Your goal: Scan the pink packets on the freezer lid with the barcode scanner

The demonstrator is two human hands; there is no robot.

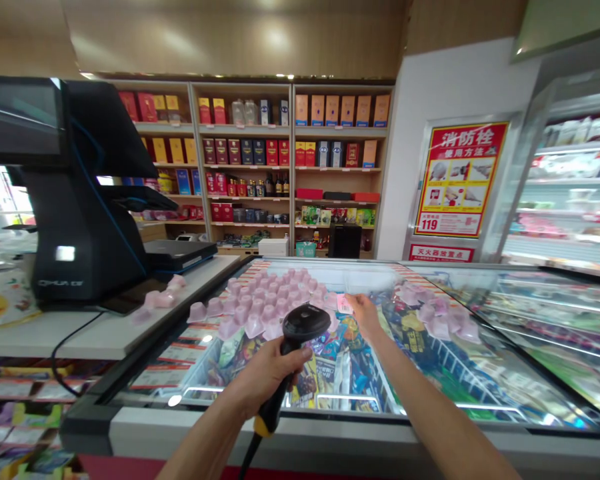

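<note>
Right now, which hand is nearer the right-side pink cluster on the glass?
Right. The right hand is just left of the pink cluster; the left hand, gripping the scanner, is farther left.

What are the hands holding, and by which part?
The left hand holds the scanner by its handle; the right hand pinches a small pink item at its edge.

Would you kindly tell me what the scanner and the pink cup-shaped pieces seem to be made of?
The scanner looks like hard plastic, black and slightly glossy, with soft highlights on top. The pink cup-shaped pieces may be satiny, translucent plastic, given their pale, cloudy walls.
</note>
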